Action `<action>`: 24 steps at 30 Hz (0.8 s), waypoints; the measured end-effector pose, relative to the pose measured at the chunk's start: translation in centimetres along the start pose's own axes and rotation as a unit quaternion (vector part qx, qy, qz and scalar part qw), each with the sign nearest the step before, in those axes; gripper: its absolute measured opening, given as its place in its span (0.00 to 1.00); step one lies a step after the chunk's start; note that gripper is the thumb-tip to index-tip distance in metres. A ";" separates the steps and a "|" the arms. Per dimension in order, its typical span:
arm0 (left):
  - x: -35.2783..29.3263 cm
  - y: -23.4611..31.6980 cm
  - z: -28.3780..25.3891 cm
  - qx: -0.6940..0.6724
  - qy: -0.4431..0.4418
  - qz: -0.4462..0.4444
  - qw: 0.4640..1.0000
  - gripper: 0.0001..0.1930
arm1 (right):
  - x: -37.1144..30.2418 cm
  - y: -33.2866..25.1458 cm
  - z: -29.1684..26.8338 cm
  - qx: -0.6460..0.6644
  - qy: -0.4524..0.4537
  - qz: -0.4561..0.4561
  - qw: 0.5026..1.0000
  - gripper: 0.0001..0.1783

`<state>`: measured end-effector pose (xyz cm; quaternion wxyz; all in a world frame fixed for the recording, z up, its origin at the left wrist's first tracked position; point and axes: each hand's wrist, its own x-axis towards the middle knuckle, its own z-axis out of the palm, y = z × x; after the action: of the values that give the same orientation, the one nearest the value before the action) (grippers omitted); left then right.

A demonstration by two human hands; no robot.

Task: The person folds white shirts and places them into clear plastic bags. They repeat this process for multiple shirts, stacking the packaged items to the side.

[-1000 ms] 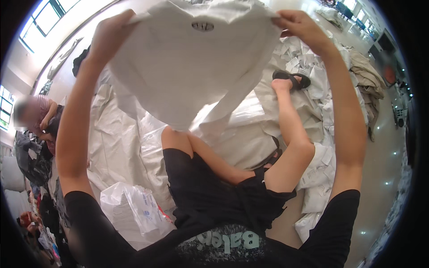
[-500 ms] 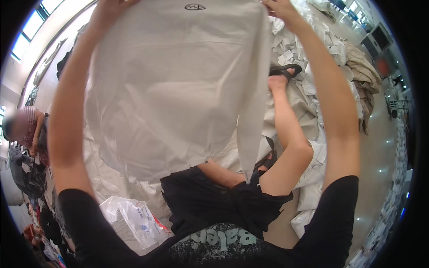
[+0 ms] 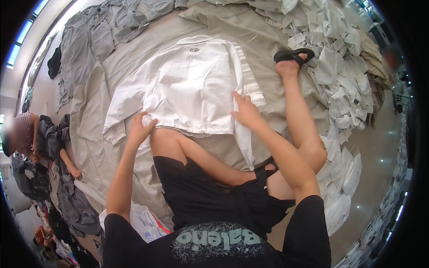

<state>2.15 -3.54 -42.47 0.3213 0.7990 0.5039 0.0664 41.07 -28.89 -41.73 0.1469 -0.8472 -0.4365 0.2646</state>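
A white long-sleeved jacket (image 3: 190,85) lies spread on the ground cloth in front of me, collar away from me, with a small dark oval emblem below the collar. Its left sleeve slants out to the side; the right one runs down toward my lap. At the jacket's lower left corner rests my left hand (image 3: 141,127), thumb and fingers apart. My right hand (image 3: 246,111) touches the right side edge near the sleeve, fingers spread. Beside that edge, shiny pale strips (image 3: 252,85) show on the cloth.
Beige cloth (image 3: 120,161) covers the ground under my legs. Grey garments (image 3: 89,44) lie at the far left. A heap of white plastic packets (image 3: 333,58) fills the right side. A clear plastic bag (image 3: 145,223) sits by my left hip. Another person (image 3: 29,134) sits at the left.
The jacket has come down from being held up before me and now lies flat. Both hands have dropped from its upper corners to its lower part.
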 end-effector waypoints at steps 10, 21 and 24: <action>-0.4 -1.8 -4.4 -0.259 -0.155 -0.163 0.939 0.27 | 6.0 10.9 -16.8 -0.187 0.348 0.017 0.919 0.17; 12.9 -15.9 -2.5 -0.634 0.161 -0.453 0.606 0.40 | 13.8 -13.7 11.7 0.022 0.180 -0.233 0.955 0.36; 14.4 -18.6 -1.6 -0.633 0.261 -0.407 0.605 0.27 | 15.1 -20.2 15.3 0.034 0.129 -0.191 0.973 0.36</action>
<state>-5.75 14.71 -55.11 0.5959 0.0574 0.6715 0.4367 26.12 -4.67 -49.41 0.2786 -0.7700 -0.5580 0.1346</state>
